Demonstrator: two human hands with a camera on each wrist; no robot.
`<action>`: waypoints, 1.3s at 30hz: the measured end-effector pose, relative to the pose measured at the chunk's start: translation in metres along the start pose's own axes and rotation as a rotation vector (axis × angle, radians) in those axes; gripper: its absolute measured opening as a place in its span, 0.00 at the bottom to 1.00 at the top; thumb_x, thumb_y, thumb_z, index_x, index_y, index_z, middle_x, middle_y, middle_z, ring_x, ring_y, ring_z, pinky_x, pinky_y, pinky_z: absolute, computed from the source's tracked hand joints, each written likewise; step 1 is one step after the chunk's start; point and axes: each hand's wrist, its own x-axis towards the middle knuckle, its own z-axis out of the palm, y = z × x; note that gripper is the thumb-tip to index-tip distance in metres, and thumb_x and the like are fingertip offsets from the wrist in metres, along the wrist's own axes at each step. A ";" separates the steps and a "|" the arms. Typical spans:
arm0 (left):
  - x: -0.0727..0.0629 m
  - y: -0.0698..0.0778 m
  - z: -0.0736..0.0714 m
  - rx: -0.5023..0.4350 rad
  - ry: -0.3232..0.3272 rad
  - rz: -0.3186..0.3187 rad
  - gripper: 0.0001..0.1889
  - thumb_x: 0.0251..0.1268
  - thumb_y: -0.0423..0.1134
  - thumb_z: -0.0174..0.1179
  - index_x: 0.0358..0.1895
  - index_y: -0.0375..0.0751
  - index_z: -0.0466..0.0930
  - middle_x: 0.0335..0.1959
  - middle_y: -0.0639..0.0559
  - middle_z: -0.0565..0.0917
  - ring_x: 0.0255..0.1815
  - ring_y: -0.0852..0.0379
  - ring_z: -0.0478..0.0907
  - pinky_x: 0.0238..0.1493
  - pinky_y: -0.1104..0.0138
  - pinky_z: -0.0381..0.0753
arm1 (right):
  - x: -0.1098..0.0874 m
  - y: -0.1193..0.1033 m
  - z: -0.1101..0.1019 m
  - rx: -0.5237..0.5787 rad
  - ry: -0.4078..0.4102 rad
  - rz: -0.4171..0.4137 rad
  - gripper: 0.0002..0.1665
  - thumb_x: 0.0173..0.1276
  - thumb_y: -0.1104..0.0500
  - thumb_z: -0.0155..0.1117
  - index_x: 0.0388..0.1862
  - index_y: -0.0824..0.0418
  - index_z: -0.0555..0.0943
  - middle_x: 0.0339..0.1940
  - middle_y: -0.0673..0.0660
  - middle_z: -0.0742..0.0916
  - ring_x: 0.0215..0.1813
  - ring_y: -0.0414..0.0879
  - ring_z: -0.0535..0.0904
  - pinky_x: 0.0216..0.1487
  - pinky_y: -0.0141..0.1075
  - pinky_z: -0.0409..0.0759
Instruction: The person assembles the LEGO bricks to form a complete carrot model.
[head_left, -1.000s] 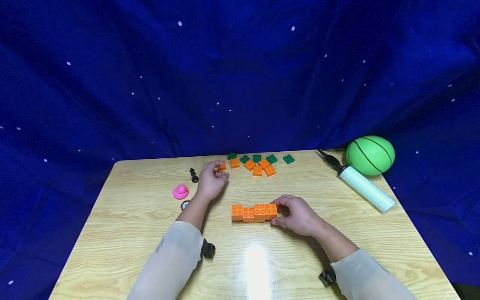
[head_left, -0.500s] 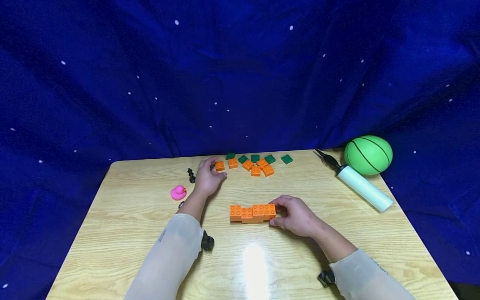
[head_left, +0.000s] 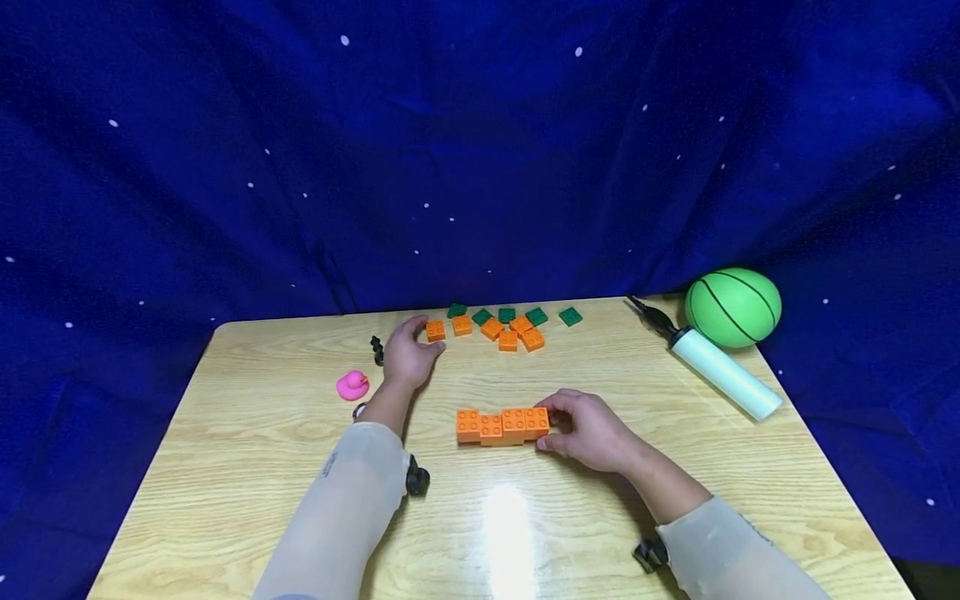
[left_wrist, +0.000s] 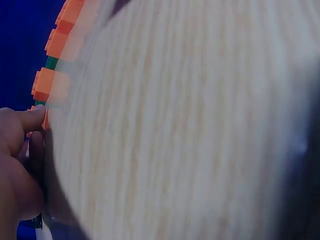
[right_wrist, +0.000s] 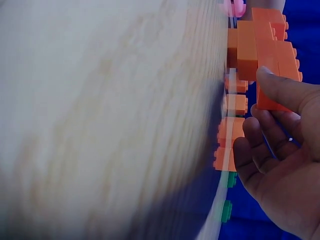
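Observation:
My right hand (head_left: 588, 432) grips the right end of an orange toy brick assembly (head_left: 491, 427), several studded bricks joined in a row, above the front-middle table. In the right wrist view the thumb (right_wrist: 285, 90) presses on its side. Toward the back left, my left hand (head_left: 410, 358) is beside a loose orange brick (head_left: 436, 332). Its thumb lies in front of the brick and its index finger behind the back left corner, with the brick's top fully showing. The left wrist view shows the fingertips (left_wrist: 39, 114) right at that brick, which is partly hidden.
Several orange bricks (head_left: 508, 341) and green plates (head_left: 570, 317) line the table's back edge. At left are a pink toy duck (head_left: 352, 385), a small black object (head_left: 377, 350) and a round item (head_left: 359, 410) partly behind the wrist. A hand pump (head_left: 723, 372) and green ball (head_left: 733, 307) occupy the right.
My left hand has drawn slightly left, uncovering the orange brick its fingers overlapped. The right hand and its brick assembly stay in place. The head view has shifted a little.

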 end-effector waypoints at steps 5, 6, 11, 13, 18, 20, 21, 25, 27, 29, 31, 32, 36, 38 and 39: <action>-0.001 -0.001 -0.002 -0.044 0.013 -0.053 0.29 0.65 0.45 0.73 0.69 0.47 0.79 0.67 0.47 0.81 0.68 0.45 0.76 0.69 0.53 0.72 | 0.001 -0.001 0.001 0.003 -0.003 -0.012 0.23 0.61 0.59 0.81 0.54 0.57 0.85 0.44 0.45 0.85 0.44 0.46 0.80 0.45 0.38 0.80; -0.001 -0.001 -0.003 -0.052 0.019 -0.058 0.28 0.65 0.45 0.73 0.68 0.47 0.80 0.66 0.47 0.82 0.69 0.45 0.75 0.68 0.53 0.73 | 0.001 -0.001 0.000 0.006 -0.004 -0.015 0.23 0.61 0.59 0.81 0.54 0.57 0.85 0.43 0.45 0.85 0.43 0.46 0.79 0.44 0.38 0.80; -0.002 -0.001 -0.005 -0.080 0.034 -0.047 0.25 0.64 0.43 0.74 0.64 0.47 0.83 0.62 0.47 0.85 0.66 0.45 0.78 0.66 0.54 0.75 | 0.002 -0.002 0.000 0.018 -0.012 -0.030 0.22 0.61 0.60 0.81 0.54 0.58 0.85 0.42 0.46 0.84 0.42 0.47 0.79 0.42 0.35 0.79; -0.003 -0.001 -0.005 -0.088 0.034 -0.037 0.24 0.64 0.43 0.74 0.64 0.46 0.84 0.61 0.46 0.85 0.65 0.45 0.79 0.66 0.54 0.75 | 0.002 -0.002 -0.001 0.015 -0.009 -0.029 0.22 0.61 0.60 0.81 0.54 0.58 0.85 0.42 0.46 0.84 0.42 0.47 0.79 0.42 0.35 0.79; -0.007 -0.003 -0.004 -0.108 0.015 -0.036 0.24 0.63 0.42 0.75 0.63 0.46 0.85 0.59 0.47 0.86 0.59 0.46 0.82 0.61 0.54 0.78 | 0.001 0.000 0.000 0.016 0.003 -0.018 0.22 0.60 0.60 0.81 0.53 0.58 0.86 0.41 0.46 0.84 0.41 0.47 0.79 0.41 0.36 0.79; -0.008 -0.004 -0.003 -0.123 0.004 -0.043 0.24 0.62 0.41 0.75 0.62 0.46 0.85 0.58 0.47 0.86 0.56 0.47 0.84 0.58 0.54 0.80 | 0.000 0.001 0.001 0.025 0.005 -0.011 0.22 0.60 0.60 0.82 0.53 0.58 0.86 0.41 0.46 0.85 0.41 0.47 0.79 0.41 0.36 0.79; -0.009 -0.004 -0.002 -0.139 -0.001 -0.048 0.23 0.62 0.40 0.76 0.61 0.46 0.85 0.58 0.47 0.86 0.54 0.48 0.85 0.56 0.55 0.81 | 0.000 0.001 0.001 0.026 0.005 -0.008 0.22 0.60 0.60 0.82 0.53 0.58 0.86 0.41 0.46 0.85 0.41 0.47 0.79 0.41 0.36 0.79; -0.012 -0.004 -0.001 -0.184 -0.001 -0.044 0.23 0.60 0.38 0.77 0.60 0.45 0.86 0.57 0.46 0.86 0.49 0.49 0.87 0.52 0.56 0.84 | -0.001 0.002 0.001 0.032 0.007 -0.015 0.21 0.60 0.60 0.82 0.52 0.58 0.86 0.43 0.46 0.85 0.43 0.46 0.81 0.44 0.39 0.82; -0.014 -0.002 -0.001 -0.202 -0.001 -0.038 0.23 0.60 0.38 0.77 0.60 0.45 0.86 0.56 0.46 0.87 0.47 0.49 0.87 0.50 0.56 0.85 | -0.001 0.002 0.001 0.035 0.006 -0.023 0.21 0.60 0.60 0.82 0.52 0.58 0.86 0.44 0.47 0.85 0.44 0.46 0.81 0.45 0.40 0.83; -0.016 0.000 -0.001 -0.210 -0.001 -0.027 0.23 0.60 0.37 0.77 0.59 0.44 0.86 0.55 0.46 0.87 0.46 0.50 0.87 0.49 0.56 0.85 | -0.001 0.003 0.001 0.042 0.003 -0.031 0.21 0.60 0.61 0.82 0.52 0.58 0.86 0.44 0.47 0.85 0.44 0.46 0.82 0.46 0.41 0.84; -0.018 0.002 -0.002 -0.227 -0.011 -0.017 0.23 0.60 0.37 0.77 0.59 0.44 0.86 0.55 0.46 0.87 0.45 0.50 0.86 0.48 0.57 0.84 | 0.000 0.003 0.000 0.046 0.004 -0.029 0.21 0.60 0.61 0.82 0.52 0.58 0.86 0.45 0.47 0.85 0.45 0.46 0.82 0.46 0.40 0.84; -0.019 0.004 -0.002 -0.234 -0.015 -0.013 0.23 0.60 0.37 0.77 0.59 0.44 0.86 0.55 0.46 0.87 0.45 0.50 0.85 0.48 0.57 0.84 | 0.000 0.004 0.000 0.043 0.005 -0.028 0.21 0.60 0.61 0.82 0.52 0.57 0.86 0.45 0.47 0.86 0.45 0.46 0.82 0.46 0.40 0.84; -0.025 0.007 -0.004 -0.258 -0.033 0.004 0.23 0.59 0.38 0.77 0.58 0.43 0.86 0.52 0.47 0.88 0.44 0.51 0.82 0.47 0.59 0.82 | 0.000 0.004 0.000 0.030 0.009 -0.025 0.21 0.60 0.61 0.82 0.51 0.57 0.86 0.44 0.47 0.85 0.43 0.46 0.81 0.44 0.36 0.82; -0.028 0.008 -0.005 -0.259 -0.038 0.013 0.22 0.58 0.38 0.78 0.58 0.44 0.87 0.50 0.47 0.88 0.44 0.51 0.82 0.47 0.59 0.82 | 0.000 0.003 0.000 0.021 0.011 -0.031 0.21 0.60 0.60 0.82 0.51 0.57 0.86 0.44 0.47 0.85 0.42 0.47 0.80 0.43 0.36 0.80; -0.030 0.009 -0.005 -0.260 -0.040 0.019 0.22 0.58 0.38 0.78 0.57 0.44 0.87 0.49 0.47 0.88 0.44 0.51 0.83 0.47 0.59 0.82 | 0.000 0.003 0.000 0.022 0.011 -0.032 0.21 0.60 0.60 0.82 0.51 0.57 0.86 0.44 0.47 0.85 0.42 0.47 0.80 0.42 0.35 0.80</action>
